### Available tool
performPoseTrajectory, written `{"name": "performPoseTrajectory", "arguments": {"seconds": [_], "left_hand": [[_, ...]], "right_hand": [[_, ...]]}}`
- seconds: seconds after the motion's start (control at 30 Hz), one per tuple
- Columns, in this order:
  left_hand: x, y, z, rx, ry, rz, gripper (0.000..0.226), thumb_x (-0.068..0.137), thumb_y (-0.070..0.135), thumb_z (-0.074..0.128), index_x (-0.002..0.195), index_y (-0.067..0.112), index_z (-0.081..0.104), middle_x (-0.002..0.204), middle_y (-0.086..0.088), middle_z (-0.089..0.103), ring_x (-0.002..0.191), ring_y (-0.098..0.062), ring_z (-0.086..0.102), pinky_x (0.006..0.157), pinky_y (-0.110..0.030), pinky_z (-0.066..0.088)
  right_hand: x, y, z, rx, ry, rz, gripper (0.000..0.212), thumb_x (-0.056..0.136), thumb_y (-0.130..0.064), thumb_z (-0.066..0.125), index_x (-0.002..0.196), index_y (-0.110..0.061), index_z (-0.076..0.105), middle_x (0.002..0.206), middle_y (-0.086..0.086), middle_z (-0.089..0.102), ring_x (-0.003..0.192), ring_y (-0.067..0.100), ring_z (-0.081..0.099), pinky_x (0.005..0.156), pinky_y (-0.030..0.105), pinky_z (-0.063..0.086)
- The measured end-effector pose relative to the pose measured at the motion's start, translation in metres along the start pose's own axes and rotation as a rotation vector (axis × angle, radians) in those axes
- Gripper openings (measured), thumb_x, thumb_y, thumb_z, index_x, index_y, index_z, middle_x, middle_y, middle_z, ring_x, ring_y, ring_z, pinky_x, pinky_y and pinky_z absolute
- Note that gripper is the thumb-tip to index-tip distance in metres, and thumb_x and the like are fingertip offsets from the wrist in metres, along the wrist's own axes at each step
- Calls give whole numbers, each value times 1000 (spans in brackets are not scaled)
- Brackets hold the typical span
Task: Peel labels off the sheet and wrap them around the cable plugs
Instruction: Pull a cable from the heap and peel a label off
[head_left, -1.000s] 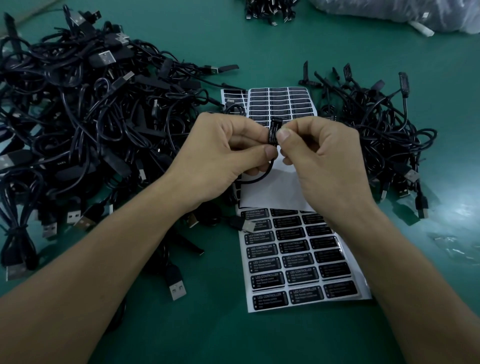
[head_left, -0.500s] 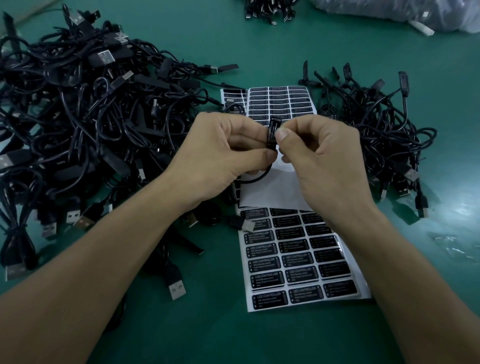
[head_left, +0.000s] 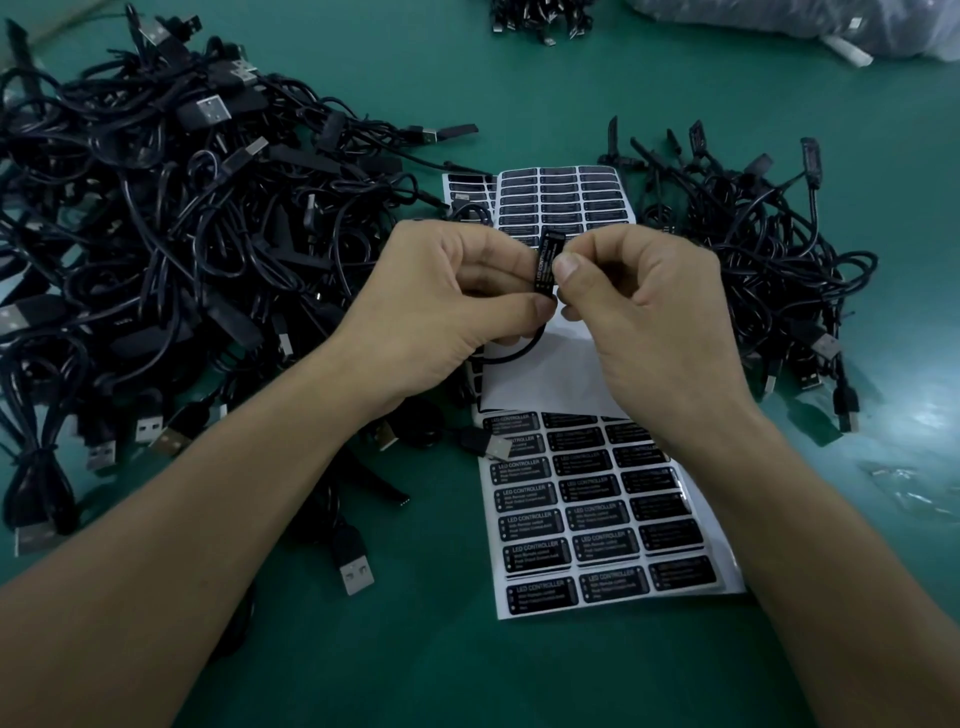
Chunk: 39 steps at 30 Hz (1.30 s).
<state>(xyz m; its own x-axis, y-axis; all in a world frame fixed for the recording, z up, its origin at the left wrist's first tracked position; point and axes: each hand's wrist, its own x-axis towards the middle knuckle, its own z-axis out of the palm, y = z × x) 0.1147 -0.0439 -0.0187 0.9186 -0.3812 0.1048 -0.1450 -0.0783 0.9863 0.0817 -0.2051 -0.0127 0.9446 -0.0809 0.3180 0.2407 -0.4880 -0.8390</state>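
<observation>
Plug: small black rectangular cable plug (head_left: 545, 260) w/ white-print label on it, held upright above sheet centre
L hand (head_left: 441, 306): plug pinched betw. thumb & fingers
R hand (head_left: 644, 312): plug's right side pressed by thumb & forefinger
Sheet: white label sheet w/ black rectangular stickers (head_left: 597, 514), laid on green table mat (head_left: 415, 649), near-centre
Cables: big black tangled cable pile (head_left: 156, 234) at left; smaller black cable heap (head_left: 753, 249) at right

Two bare arms come in from the bottom corners of the frame. No sleeves cover them, so each arm is bare all the way up to the wrist. The left hand (head_left: 441, 306) and the right hand (head_left: 660, 322) wear no gloves. The thumbnails look short and plain.
</observation>
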Motion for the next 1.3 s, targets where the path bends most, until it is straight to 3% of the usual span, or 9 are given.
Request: {"name": "performPoseTrajectory", "arguments": {"seconds": [0.2,0.47,0.7,0.83,0.9,1.0,1.23,1.3], "left_hand": [[0,0,0,11,1,1,17,79,-1,80,90,11,75,77,0,77,68,-7,71,66,-20,57],[0,0,0,-3,9,12,17,80,-2,80,89,12,75,75,-2,77,67,-9,70,65,-21,57],[1,-1,1,-21,25,7,7,88,4,74,87,10,75,76,-6,76,65,-11,70,64,-22,56],[1,-1,1,-7,30,6,4,89,3,72,89,7,74,76,-7,76,65,-11,70,62,-22,57],[1,-1,1,2,28,7,4,90,3,71,90,6,74,74,-4,76,63,-10,69,62,-21,56],[1,-1,1,25,21,15,8,90,0,69,87,6,73,68,2,74,60,-8,67,61,-21,56],[1,0,1,39,19,20,18,90,-5,66,82,10,72,63,2,72,56,-7,64,57,-19,53],[1,0,2,46,9,25,18,91,-5,65,84,10,73,66,2,73,57,-7,64,58,-19,53]], "right_hand": [[1,-1,0,-10,9,8,26,97,-16,62,77,-33,62,66,-18,62,69,3,62,69,22,53],[0,-2,0,-8,10,22,25,97,-16,62,77,-31,63,68,-13,63,73,15,64,72,32,56],[0,-2,0,6,9,29,25,97,-14,62,78,-31,63,67,-16,64,69,8,63,70,26,56],[0,-3,-1,6,5,28,23,97,-15,62,79,-29,65,68,-15,64,71,14,65,70,28,56],[-1,-4,0,6,9,23,23,96,-15,63,79,-30,65,66,-18,64,66,6,63,64,21,53],[-3,-7,1,11,53,16,22,92,-14,67,76,-29,66,62,-20,63,59,-3,58,60,11,44],[-9,-10,6,-82,179,-17,11,84,-23,76,78,-26,67,73,-12,68,68,4,64,65,20,53],[-8,-8,4,-80,226,-7,22,80,-29,81,85,-27,60,78,-11,66,69,2,62,63,16,50]]}}
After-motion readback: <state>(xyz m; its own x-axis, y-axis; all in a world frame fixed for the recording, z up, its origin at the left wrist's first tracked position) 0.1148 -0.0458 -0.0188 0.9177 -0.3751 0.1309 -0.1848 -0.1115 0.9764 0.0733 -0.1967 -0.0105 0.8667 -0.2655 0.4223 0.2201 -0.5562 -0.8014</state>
